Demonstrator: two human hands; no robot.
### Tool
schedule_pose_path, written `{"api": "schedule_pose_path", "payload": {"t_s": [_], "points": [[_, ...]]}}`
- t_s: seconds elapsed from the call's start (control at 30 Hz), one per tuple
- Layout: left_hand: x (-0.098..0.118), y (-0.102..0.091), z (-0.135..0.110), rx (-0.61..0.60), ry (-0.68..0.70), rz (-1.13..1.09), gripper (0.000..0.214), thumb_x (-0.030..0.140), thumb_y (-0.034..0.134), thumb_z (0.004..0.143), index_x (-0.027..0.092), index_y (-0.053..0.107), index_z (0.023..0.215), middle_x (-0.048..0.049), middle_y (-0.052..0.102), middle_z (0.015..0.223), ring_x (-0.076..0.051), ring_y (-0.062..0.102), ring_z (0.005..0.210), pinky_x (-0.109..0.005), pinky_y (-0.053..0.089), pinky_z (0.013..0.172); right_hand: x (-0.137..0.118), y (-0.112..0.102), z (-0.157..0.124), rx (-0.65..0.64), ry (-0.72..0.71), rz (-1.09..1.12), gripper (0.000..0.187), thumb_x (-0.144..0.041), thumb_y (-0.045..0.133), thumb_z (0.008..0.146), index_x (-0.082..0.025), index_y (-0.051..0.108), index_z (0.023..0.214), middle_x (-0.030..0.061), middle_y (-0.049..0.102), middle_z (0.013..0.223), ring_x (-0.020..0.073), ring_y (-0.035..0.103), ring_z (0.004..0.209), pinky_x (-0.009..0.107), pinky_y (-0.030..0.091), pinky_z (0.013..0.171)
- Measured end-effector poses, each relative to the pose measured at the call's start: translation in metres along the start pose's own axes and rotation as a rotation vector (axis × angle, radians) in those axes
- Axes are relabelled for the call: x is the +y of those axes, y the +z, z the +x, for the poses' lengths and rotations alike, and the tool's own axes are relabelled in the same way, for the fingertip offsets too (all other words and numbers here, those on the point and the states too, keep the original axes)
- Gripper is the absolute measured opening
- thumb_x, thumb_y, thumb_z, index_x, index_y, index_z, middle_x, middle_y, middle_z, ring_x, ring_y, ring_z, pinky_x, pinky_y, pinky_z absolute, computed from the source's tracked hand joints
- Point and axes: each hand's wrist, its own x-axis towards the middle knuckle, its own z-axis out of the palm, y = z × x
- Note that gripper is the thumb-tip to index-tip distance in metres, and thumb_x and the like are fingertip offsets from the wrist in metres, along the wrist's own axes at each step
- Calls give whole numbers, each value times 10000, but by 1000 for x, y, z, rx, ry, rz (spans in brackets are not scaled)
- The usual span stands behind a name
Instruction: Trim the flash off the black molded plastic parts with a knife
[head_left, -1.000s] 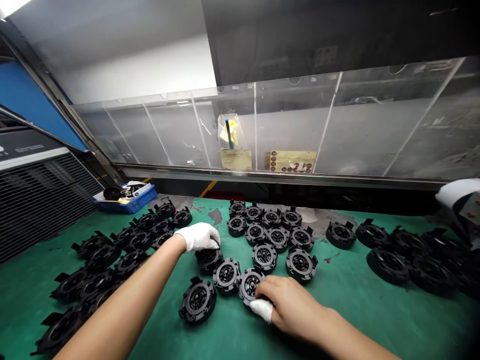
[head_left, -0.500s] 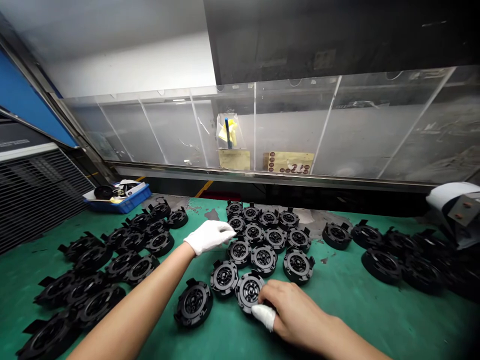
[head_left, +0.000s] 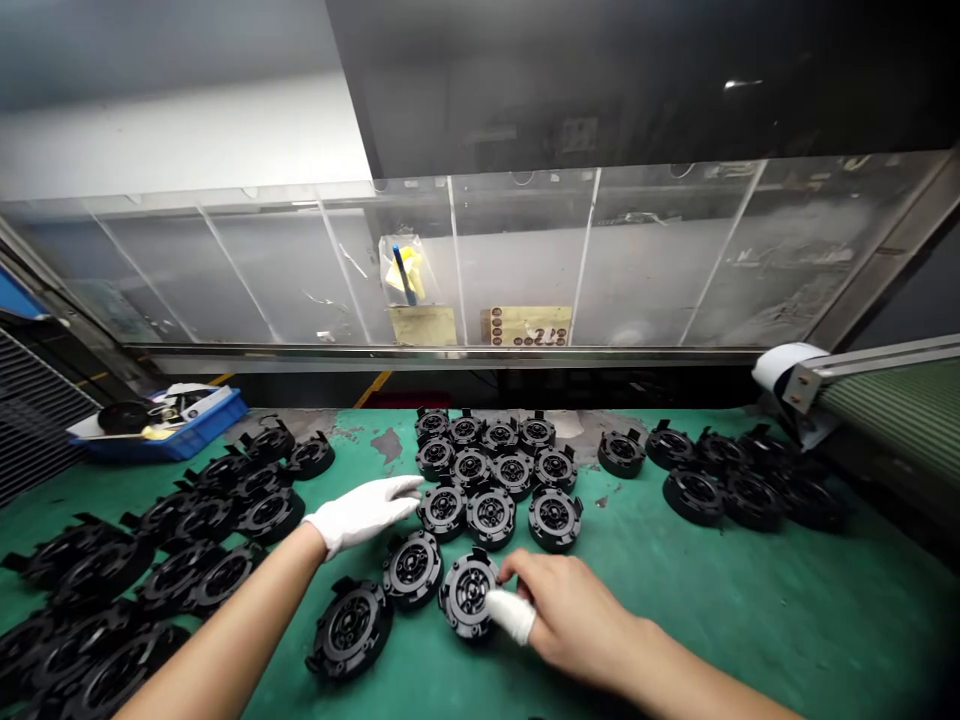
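Observation:
My left hand, in a white glove, hovers with its fingers stretched out beside the middle group of black round plastic housings. Its fingertips are close to a housing at the group's left edge. With thumb and forefinger, my right hand grips the right rim of a nearer black round housing; a white cover wraps its thumb. That housing faces up, showing its ringed centre. I cannot tell whether it is off the table. Two more housings lie to its left, one of them a tilted housing.
Many similar housings crowd the green table's left side, and several housings sit at the right. A blue bin with loose parts stands back left. A conveyor belt is at the right; a clear panel spans the back.
The view has swung to the right, so things appear shifted left. My left hand's fingers have straightened somewhat. My right hand stays at the same housing, which now stands slightly apart from its neighbours.

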Motion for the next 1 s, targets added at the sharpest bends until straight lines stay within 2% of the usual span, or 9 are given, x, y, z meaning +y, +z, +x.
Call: {"api": "schedule_pose_path", "payload": {"t_s": [0.13, 0.27, 0.4, 0.5, 0.57, 0.63, 0.8, 0.9, 1.0], "points": [[8, 10, 9, -25, 37, -82, 585, 515, 463, 894, 245, 549, 1406, -37, 583, 1453, -274, 586, 1298, -358, 500, 1069, 19, -29, -11, 127, 94, 3, 204, -186, 492, 892, -233, 643, 1020, 18, 720, 943, 177, 644, 820, 264, 405, 685], [13, 15, 9, -51, 40, -145, 603, 465, 452, 895, 217, 506, 1442, -50, 586, 1450, -244, 605, 1277, -313, 538, 1009, 25, -42, -13, 133, 67, -39, 226, -154, 495, 877, -228, 657, 1015, 24, 715, 969, 184, 641, 857, 275, 431, 734], [10, 11, -1, -69, 50, -141, 619, 541, 466, 902, 230, 510, 1435, -50, 579, 1458, -225, 623, 1246, -289, 527, 1003, 13, -28, -11, 37, -36, 4, 293, -213, 523, 903, -241, 660, 1161, 45, 720, 1067, 205, 658, 955, 287, 464, 821], [7, 6, -11, -91, 50, -68, 610, 628, 630, 794, 254, 653, 1276, -38, 707, 1275, -246, 669, 1147, -295, 524, 979, 1, -9, -9, -64, -106, 17, 405, -338, 535, 935, -259, 604, 1327, 63, 714, 1092, 227, 667, 953, 306, 486, 828], [7, 6, -16, -107, 56, -14, 558, 601, 724, 718, 267, 713, 1165, -18, 756, 1134, -240, 700, 1041, -283, 537, 914, -5, 2, -8, -117, -122, -6, 429, -381, 525, 942, -271, 597, 1351, 71, 706, 1097, 243, 672, 942, 318, 494, 805], [9, 9, -19, -84, 67, 37, 460, 547, 733, 722, 275, 741, 1093, -5, 761, 1080, -223, 703, 990, -267, 529, 883, -8, 10, -7, -139, -123, -17, 419, -370, 514, 944, -279, 606, 1342, 75, 696, 1120, 251, 672, 963, 321, 495, 809], [14, 19, -23, 30, 57, 148, 256, 457, 613, 839, 280, 765, 944, 6, 756, 1034, -198, 684, 986, -250, 485, 884, -1, 12, -10, -131, -109, 12, 403, -316, 507, 944, -280, 608, 1333, 72, 695, 1128, 238, 668, 987, 311, 488, 851], [14, 18, -30, 57, -14, 207, 225, 448, 658, 813, 272, 752, 916, -2, 758, 947, -201, 683, 884, -282, 496, 816, 5, 10, -15, -125, -92, 26, 376, -303, 502, 949, -283, 621, 1304, 68, 699, 1116, 235, 668, 987, 307, 486, 855], [11, 10, -38, 56, -108, 251, 235, 436, 694, 819, 205, 714, 857, -15, 717, 806, -181, 651, 748, -328, 513, 753, 8, 8, -19, -124, -81, 33, 365, -299, 501, 949, -284, 625, 1292, 67, 696, 1118, 235, 668, 989, 308, 487, 849]]}}
